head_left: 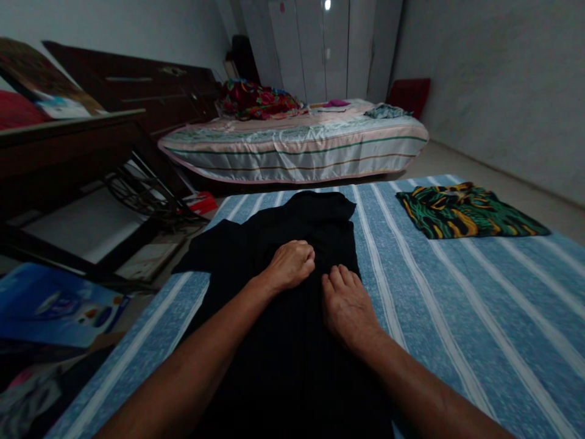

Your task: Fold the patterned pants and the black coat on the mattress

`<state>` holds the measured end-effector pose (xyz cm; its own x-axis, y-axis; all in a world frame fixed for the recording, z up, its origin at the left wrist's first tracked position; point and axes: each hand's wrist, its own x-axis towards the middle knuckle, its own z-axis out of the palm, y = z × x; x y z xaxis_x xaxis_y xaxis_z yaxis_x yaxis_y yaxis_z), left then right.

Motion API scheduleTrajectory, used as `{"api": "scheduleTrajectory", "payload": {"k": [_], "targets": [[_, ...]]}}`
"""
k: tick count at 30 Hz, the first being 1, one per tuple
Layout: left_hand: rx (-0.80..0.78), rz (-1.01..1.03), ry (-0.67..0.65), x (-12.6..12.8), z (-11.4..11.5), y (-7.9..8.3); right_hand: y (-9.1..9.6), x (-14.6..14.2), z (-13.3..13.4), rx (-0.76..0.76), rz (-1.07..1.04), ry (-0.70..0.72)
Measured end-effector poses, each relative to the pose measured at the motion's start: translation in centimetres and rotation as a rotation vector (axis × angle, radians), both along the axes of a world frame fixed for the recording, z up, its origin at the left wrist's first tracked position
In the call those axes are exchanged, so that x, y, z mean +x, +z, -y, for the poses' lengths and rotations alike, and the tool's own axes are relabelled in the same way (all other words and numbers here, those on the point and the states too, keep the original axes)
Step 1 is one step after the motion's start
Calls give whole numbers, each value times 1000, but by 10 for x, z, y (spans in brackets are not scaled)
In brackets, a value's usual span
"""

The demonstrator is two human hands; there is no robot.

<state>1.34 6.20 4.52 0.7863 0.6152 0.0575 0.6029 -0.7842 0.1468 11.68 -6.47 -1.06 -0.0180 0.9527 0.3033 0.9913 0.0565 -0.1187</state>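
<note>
A black short-sleeved shirt (pixel 292 341) lies spread over a blue-and-white striped cover (pixel 411 292), one sleeve sticking out to the left. My left hand (pixel 292 263) is closed on the middle of the shirt, its fingers curled into the cloth and the fingertips hidden. Just to its right, my right hand (pixel 348 302) lies palm down on the shirt near its right side, with the fingers laid out flat on the fabric. The two hands are a short gap apart. Low in the view, the shirt is too dark to show its folds.
A folded green, black and yellow patterned cloth (pixel 466 213) lies at the right on the cover. Beyond stands a bed (pixel 297 149) with a red floral blanket (pixel 260 99). At the left are a dark sewing-machine-like table (pixel 68 137) and a blue box (pixel 59 305).
</note>
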Motion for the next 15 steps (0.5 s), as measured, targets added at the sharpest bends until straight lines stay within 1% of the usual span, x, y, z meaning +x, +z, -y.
{"api": "scheduleTrajectory", "payload": {"k": [2, 4, 6, 8, 10, 12, 13, 15], "targets": [[-2, 71, 7, -5, 0, 3, -1, 0, 0, -3, 3, 3], [4, 141, 23, -11, 1, 13, -1, 1, -1, 0, 2, 6], [22, 200, 69, -22, 2, 29, -2, 1, -1, 8, 1, 8], [57, 216, 145, -41, -3, 48, -2, 1, -1, 14, 0, 11], [114, 166, 243, -71, -14, 66, -1, 1, -1, 17, -4, 13], [201, 55, 401, -113, -31, 77, 0, 0, -1, 15, -13, 9], [242, -14, 505, -138, -41, 79, 1, 0, -1, 10, -18, 5], [260, -181, 699, -194, -58, 75, 2, -1, -1, 0, -25, 1]]}}
